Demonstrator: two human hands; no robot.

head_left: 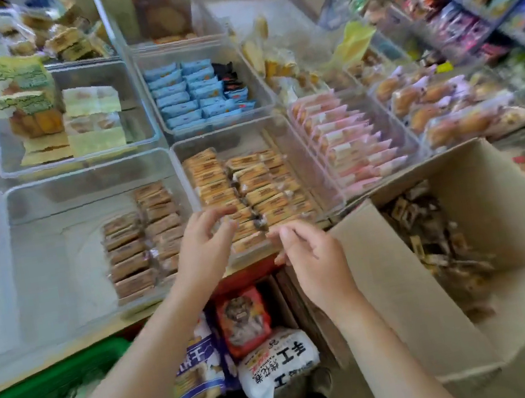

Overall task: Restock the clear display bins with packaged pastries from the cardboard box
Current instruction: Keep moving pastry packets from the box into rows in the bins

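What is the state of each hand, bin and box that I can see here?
Left hand: fingers loosely spread over the front packets, gripping nothing.
Right hand: fingers curled at the bin's front edge; a hold is unclear.
Bin of tan pastry packets: nearly full, in rows.
Bin of brown pastry packets: mostly empty, two rows at its right side.
Cardboard box: open, packets loose at the bottom.
Bin of blue packets: nearly full.

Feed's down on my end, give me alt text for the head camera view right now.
Both hands, left and right, reach over the near edge of a clear bin packed with rows of tan wrapped pastries, fingers at the front row. An open cardboard box of loose packets sits to the right; more snack bins surround it.
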